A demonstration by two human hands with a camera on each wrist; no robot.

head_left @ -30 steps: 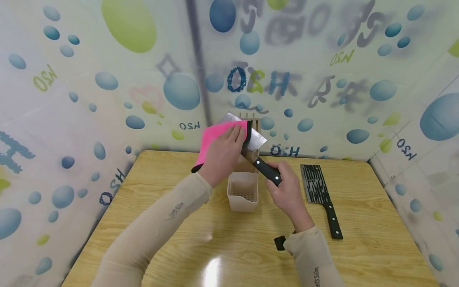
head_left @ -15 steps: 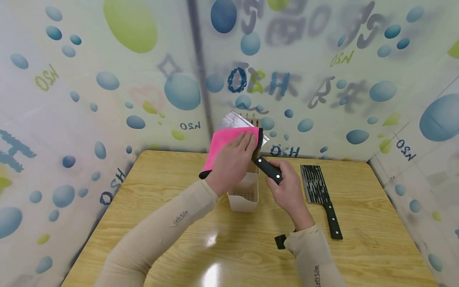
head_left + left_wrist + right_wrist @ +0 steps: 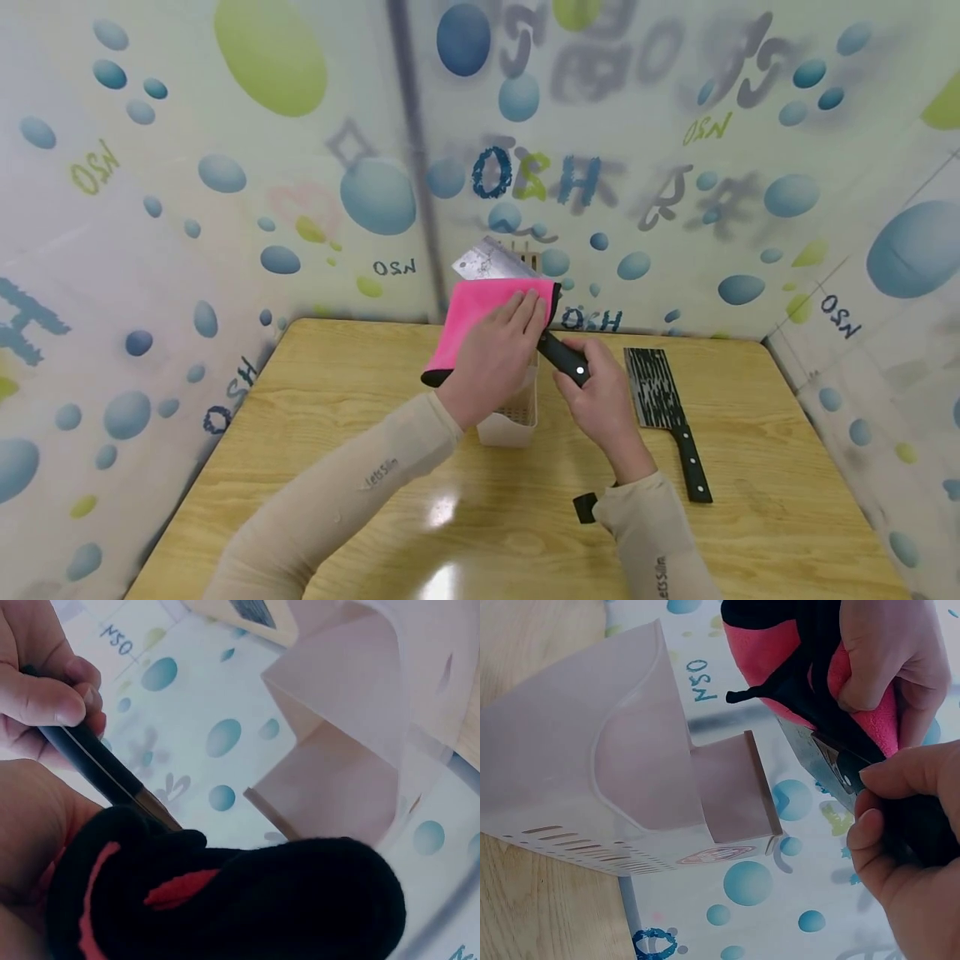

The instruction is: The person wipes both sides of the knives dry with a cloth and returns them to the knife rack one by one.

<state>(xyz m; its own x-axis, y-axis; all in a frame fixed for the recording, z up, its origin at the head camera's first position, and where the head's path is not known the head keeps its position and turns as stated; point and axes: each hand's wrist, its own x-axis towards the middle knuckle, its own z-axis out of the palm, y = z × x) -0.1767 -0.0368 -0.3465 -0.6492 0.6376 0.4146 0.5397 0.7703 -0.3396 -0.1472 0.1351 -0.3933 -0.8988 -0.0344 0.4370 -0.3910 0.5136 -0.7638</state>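
My right hand (image 3: 603, 404) grips the black riveted handle of a cleaver (image 3: 491, 260), held above the table with its metal blade pointing up and left. In my left hand (image 3: 495, 358) is a pink cloth (image 3: 471, 310) with black edging, folded over the blade near the handle; the fingers lie along its upper face. The right wrist view shows the left thumb pressing the cloth (image 3: 761, 656) from the other side. The cloth hides part of the blade. Beneath the hands stands a pale knife holder (image 3: 507, 432), partly covered by the left hand.
A second cleaver (image 3: 660, 392), its blade patterned black and silver, lies on the wooden table (image 3: 757, 467) to the right. A small black piece (image 3: 585, 508) shows beside the right sleeve. A patterned curtain (image 3: 300, 183) rises behind the table.
My left hand has slid the cloth right and down along the blade toward the handle, exposing more of the blade's far end. The right hand stays in nearly the same place.
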